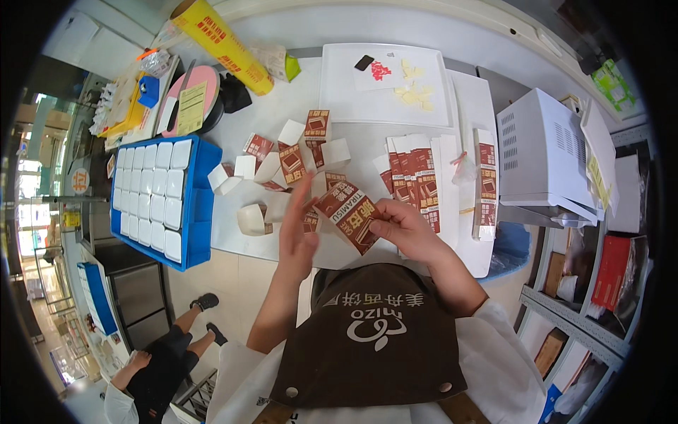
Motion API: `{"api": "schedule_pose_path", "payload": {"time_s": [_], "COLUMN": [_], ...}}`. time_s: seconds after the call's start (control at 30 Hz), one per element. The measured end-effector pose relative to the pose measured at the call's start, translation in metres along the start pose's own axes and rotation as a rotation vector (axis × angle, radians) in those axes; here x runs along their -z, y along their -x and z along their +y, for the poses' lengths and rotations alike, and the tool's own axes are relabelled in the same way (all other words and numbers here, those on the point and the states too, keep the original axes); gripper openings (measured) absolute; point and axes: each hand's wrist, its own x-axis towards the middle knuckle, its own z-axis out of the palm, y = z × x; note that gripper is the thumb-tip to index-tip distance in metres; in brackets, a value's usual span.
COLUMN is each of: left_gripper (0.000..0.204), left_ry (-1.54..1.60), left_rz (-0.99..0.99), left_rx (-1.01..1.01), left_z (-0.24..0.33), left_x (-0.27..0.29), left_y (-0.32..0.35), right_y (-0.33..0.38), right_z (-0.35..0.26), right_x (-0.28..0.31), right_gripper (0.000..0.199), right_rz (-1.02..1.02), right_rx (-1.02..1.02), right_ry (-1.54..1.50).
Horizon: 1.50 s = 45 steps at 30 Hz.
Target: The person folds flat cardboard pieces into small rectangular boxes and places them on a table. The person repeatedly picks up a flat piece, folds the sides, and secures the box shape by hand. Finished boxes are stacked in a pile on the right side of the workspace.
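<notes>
My right hand (399, 227) grips a flat brown-and-white carton blank (347, 212) by its lower right edge, holding it tilted above the white table (296, 113). My left hand (296, 233) is raised beside the blank's left edge, fingers spread and straight, holding nothing. Just beyond my hands several folded small cartons (293, 164) lie scattered on the table. A stack of flat blanks (413, 177) lies to the right of them. A second banded stack (485, 185) sits further right.
A blue crate (201, 205) filled with white folded boxes stands at the left. A white tray (385, 85), a yellow roll (222, 42) and a pink disc (194, 99) lie at the back. A white microwave (544, 155) is at the right. Another person crouches at the lower left (162, 360).
</notes>
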Motion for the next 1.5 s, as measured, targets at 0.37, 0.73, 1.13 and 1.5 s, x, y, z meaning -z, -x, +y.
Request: {"api": "schedule_pose_path", "payload": {"time_s": [0.37,0.73,1.13,1.5], "left_gripper": [0.056,0.044,0.035,0.032], "left_ry": [-0.130,0.188,0.477,0.353], "left_rz": [-0.191,0.230,0.630,0.346], "left_rx": [0.125,0.579,0.582,0.595], "left_z": [0.010,-0.050,-0.088,-0.088], "left_x": [-0.017,0.062,0.086,0.041], "left_y": [0.007,-0.005,-0.025,0.022], "right_y": [0.003,0.024,0.079,0.083], "right_z": [-0.006,0.080,0.176,0.143], "right_x": [-0.003,0.066,0.072,0.092], "right_gripper": [0.020,0.049,0.076,0.054], "right_rz": [0.006,0.513,0.799,0.586], "right_rx": [-0.053,-0.130,-0.263,-0.432], "right_ry": [0.096,0.981,1.115,0.792]}}
